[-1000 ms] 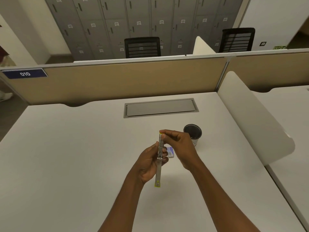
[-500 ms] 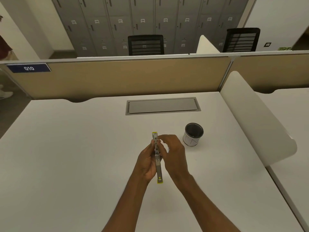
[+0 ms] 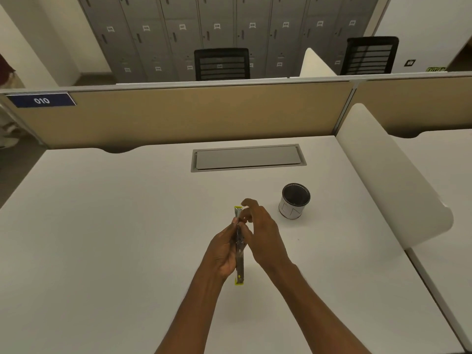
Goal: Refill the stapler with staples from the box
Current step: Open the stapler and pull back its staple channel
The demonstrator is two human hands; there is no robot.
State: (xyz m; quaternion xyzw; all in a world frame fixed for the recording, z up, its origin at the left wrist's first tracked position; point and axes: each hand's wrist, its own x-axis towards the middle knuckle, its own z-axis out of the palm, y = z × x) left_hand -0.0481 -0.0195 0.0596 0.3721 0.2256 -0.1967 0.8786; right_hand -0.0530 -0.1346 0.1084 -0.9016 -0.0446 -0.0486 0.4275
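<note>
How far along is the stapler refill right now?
Done: the stapler is off the desk, gripped edge-on in the left hand. In hand: the right hand works with its fingers at the far end. Whether staples are loaded can't be seen; no staple box shows. Left: closing it.

We see the left hand (image 3: 224, 254) gripping the stapler (image 3: 239, 251) along its length, the tool held edge-on and pointing away from the body above the white desk (image 3: 102, 238). The right hand (image 3: 263, 236) is against the stapler's far half, fingers curled at its upper edge. A dark-rimmed cup (image 3: 295, 201) stands beyond and right of the right hand.
</note>
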